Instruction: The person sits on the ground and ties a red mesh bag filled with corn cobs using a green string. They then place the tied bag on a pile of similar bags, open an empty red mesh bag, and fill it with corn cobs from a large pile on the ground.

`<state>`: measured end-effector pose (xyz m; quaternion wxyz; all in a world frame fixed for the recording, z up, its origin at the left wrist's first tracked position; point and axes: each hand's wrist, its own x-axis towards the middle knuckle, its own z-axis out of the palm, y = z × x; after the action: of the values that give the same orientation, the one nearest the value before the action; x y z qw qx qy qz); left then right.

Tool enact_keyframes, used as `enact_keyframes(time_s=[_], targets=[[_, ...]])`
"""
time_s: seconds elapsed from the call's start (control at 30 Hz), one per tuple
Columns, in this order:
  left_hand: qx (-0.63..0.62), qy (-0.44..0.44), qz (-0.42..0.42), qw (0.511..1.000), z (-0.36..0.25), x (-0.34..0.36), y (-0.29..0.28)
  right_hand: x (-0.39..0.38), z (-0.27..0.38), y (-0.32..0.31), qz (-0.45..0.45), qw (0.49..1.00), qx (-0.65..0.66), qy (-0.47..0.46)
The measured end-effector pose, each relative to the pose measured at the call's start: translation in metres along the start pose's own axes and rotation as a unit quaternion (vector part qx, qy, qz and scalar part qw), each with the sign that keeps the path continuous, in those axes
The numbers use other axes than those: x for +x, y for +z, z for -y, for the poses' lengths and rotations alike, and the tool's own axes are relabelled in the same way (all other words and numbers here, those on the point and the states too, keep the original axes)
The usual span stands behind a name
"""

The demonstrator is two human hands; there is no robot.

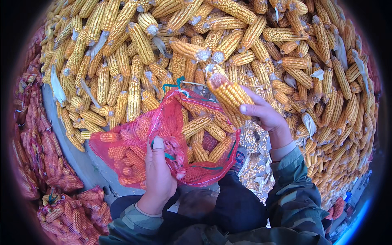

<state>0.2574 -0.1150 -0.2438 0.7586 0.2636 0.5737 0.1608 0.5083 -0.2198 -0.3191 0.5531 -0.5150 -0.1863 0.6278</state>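
Observation:
My right hand (267, 112) is closed around yellow corn cobs (233, 96), raised above the right rim of a red mesh bag (163, 116). One cob's broken end faces up and away from me; how many cobs the hand holds is hard to tell. At the bag's near left side, my left hand (160, 177) grips the bunched mesh, its thumb upright with a pale wrap at the tip. The bag's mouth gapes, with several cobs (200, 151) lying inside. More cobs show through the mesh on the left. A green drawstring (173, 84) runs along the rim.
A large heap of corn cobs (134, 45) rises ahead and wraps round to the right. Loose kernels (253, 143) and husk scraps litter the ground beside my shoe (240, 159). Filled red mesh bags (73, 216) line the left, across a strip of grey ground (77, 147).

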Motion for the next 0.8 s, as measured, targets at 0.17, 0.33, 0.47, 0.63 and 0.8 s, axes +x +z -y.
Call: enact_keyframes(time_s=[0.17, 0.33, 0.47, 0.63, 0.8], targets=[[0.011, 0.068, -0.034, 0.997, -0.006, -0.016, 0.001, -0.018, -0.051, 0.027, 0.177, 0.947, -0.269, 0.021], [0.066, 0.147, -0.070, 0.984, -0.011, -0.034, -0.011, 0.020, -0.090, -0.003, -0.167, 0.751, -0.634, -0.073], [0.027, 0.174, -0.069, 0.982, -0.007, -0.028, -0.018, 0.029, -0.147, 0.003, -0.138, 0.792, -0.592, 0.051], [0.032, 0.272, -0.164, 0.948, -0.008, -0.057, -0.022, -0.007, -0.126, 0.068, -0.183, 0.917, -0.351, -0.049], [-0.011, 0.376, 0.092, 0.922, -0.013, -0.093, -0.023, -0.109, -0.046, 0.093, 0.063, 0.998, 0.018, -0.020]])
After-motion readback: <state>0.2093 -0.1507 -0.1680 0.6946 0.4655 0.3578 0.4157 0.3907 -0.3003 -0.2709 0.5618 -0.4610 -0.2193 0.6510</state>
